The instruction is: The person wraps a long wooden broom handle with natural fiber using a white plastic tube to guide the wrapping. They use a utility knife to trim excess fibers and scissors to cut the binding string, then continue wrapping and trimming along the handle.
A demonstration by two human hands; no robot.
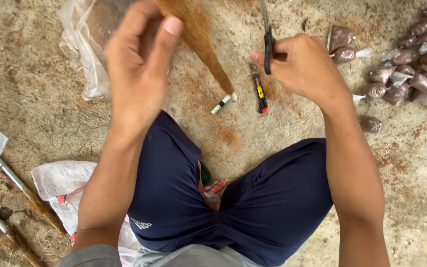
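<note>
Between the fingers of the left hand [137, 69], clamped, hangs a brown fibre bundle [204, 42]; the right hand [300, 64] grips scissors [268, 47], whose blades could nick those fingers.

Brown fibre bundle [201, 37] slanting, raised off the floor; black scissors [268, 42] upright, blades up.

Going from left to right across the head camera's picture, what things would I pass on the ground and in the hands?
Metal rod → clear plastic bag → left hand → brown fibre bundle → utility knife → right hand gripping scissors → small packets of brown powder.
</note>
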